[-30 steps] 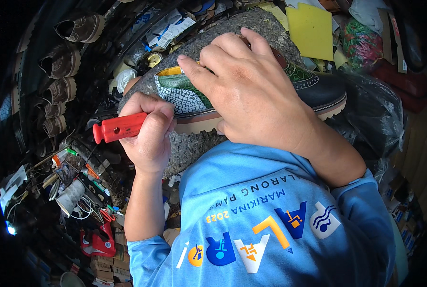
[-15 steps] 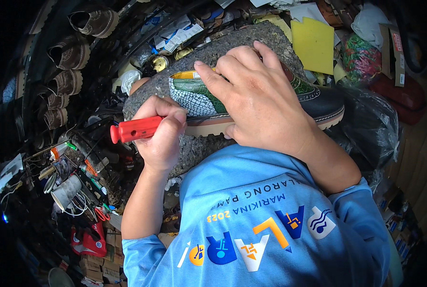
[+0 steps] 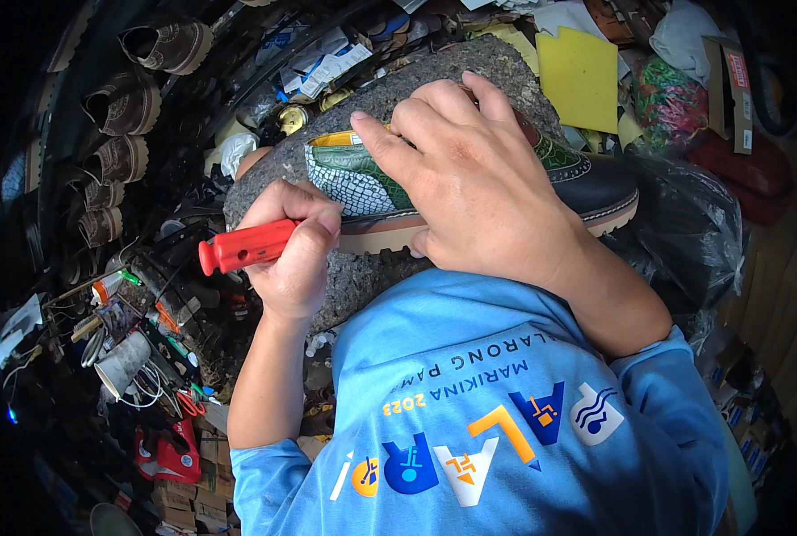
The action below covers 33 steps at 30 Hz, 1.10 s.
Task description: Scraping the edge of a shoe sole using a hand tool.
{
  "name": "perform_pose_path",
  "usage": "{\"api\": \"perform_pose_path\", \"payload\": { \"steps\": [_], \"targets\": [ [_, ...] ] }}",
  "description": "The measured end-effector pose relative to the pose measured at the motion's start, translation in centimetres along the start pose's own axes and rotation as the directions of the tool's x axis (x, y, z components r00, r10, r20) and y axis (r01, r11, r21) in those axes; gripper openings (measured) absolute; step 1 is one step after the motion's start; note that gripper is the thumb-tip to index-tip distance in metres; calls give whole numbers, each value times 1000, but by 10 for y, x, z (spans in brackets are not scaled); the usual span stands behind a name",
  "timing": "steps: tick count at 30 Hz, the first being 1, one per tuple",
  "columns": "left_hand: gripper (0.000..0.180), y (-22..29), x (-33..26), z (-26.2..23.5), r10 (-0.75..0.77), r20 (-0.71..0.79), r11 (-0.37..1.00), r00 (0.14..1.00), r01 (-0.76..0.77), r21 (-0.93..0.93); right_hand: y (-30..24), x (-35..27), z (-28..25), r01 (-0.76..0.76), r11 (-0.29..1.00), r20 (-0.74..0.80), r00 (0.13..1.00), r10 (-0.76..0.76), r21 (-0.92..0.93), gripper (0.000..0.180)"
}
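Grey felt-covered block [image 3: 470, 67] acts as the work rest, so the shoe [image 3: 595, 183] lies on its side on top, sole edge facing the person. Right hand [image 3: 483, 183] presses flat over the green upper, fingers spread, likely pinning it against slip. Left hand [image 3: 296, 255] is fisted tight on a red-handled tool [image 3: 242, 247], tip hidden at the sole's heel end; handle points left.
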<state>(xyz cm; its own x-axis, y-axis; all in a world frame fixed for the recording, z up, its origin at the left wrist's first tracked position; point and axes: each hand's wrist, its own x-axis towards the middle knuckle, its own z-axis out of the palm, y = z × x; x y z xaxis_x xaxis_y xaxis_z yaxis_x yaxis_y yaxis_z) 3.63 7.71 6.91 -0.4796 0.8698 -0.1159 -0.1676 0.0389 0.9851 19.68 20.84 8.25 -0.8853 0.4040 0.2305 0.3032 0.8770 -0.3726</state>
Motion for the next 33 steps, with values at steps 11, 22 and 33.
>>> {"api": "perform_pose_path", "payload": {
  "steps": [11, 22, 33],
  "targets": [
    [11, -11, -5, -5, 138, 64, 986, 988, -143, 87, 0, -1, 3, 14, 1000, -24, 1000, -14, -1, 54],
    [6, -10, -10, -1, 30, -50, 966, 998, -41, -254, -4, -4, 1, 7, 1000, -25, 1000, -7, -19, 53],
    [11, -11, -8, 0, 107, 7, 994, 994, -107, -11, -2, -5, 2, 3, 1000, -36, 999, -4, -15, 54]
  ]
}}
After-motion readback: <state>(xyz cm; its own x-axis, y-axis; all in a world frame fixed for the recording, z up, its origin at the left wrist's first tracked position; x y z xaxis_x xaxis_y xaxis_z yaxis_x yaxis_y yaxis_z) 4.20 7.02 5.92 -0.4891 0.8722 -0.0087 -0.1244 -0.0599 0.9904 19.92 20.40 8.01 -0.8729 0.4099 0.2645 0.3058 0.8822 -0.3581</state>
